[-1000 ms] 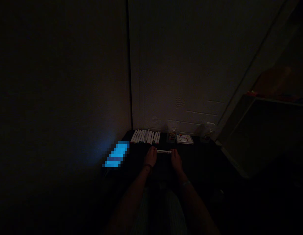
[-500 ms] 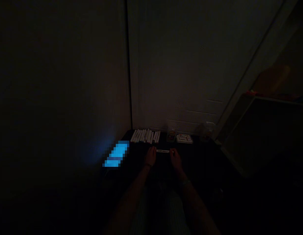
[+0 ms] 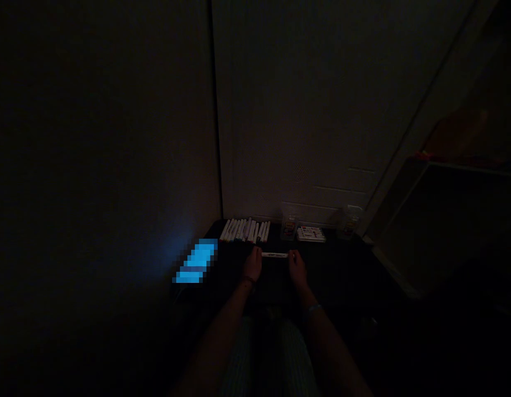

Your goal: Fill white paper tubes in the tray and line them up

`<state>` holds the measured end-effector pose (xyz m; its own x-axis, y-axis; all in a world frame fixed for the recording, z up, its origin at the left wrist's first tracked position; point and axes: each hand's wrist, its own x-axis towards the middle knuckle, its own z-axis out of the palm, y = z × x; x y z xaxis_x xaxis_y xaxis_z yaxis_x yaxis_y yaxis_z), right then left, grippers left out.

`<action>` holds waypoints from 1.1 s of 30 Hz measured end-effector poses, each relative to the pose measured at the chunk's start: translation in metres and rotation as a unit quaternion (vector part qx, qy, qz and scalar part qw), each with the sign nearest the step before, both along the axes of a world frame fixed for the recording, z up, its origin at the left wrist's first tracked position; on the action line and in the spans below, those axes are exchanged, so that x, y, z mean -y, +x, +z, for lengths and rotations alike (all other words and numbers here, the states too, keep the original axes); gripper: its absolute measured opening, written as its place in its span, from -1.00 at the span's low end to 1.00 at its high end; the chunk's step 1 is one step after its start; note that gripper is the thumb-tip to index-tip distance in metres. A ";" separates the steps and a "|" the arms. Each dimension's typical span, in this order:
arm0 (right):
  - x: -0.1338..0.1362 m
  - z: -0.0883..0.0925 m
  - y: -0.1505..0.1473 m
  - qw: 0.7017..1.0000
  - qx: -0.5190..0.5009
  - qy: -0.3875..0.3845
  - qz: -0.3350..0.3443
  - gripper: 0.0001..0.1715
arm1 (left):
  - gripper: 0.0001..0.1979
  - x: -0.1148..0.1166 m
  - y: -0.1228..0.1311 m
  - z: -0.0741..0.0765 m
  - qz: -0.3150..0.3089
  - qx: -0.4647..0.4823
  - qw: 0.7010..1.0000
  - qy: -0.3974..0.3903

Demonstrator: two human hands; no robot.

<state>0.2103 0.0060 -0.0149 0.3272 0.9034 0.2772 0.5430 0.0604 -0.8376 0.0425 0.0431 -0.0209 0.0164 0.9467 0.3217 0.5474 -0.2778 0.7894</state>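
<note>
In dim light, a white marker with dark print lies level between my two hands. My left hand is closed on its left end, and my right hand is closed on its right end. Beyond my left hand, several white markers lie side by side in a row. A stack of white markers rests farther back, past my right hand. My fingertips are partly hidden by the backs of the hands.
A clear plastic case stands at the back of the dark table, and another clear case is to the right. A glowing blue, pixelated screen is at the left edge. Walls rise behind and to the left.
My hands have moved slightly apart, and more of the marker shows between them. The other things have stayed in place.
</note>
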 end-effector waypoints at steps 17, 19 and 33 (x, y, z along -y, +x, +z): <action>-0.004 -0.003 0.000 1.000 0.005 0.008 0.004 -0.58 | -0.72 0.000 0.001 -0.002 0.027 -0.032 0.999 -0.009; -0.003 -0.002 -0.001 1.000 0.005 0.005 0.004 -0.57 | -0.72 0.001 0.001 0.000 0.024 -0.031 0.999 -0.008; 0.003 0.004 -0.002 1.000 0.019 0.007 -0.016 -0.55 | -0.76 0.007 0.002 0.007 0.006 -0.011 1.000 -0.012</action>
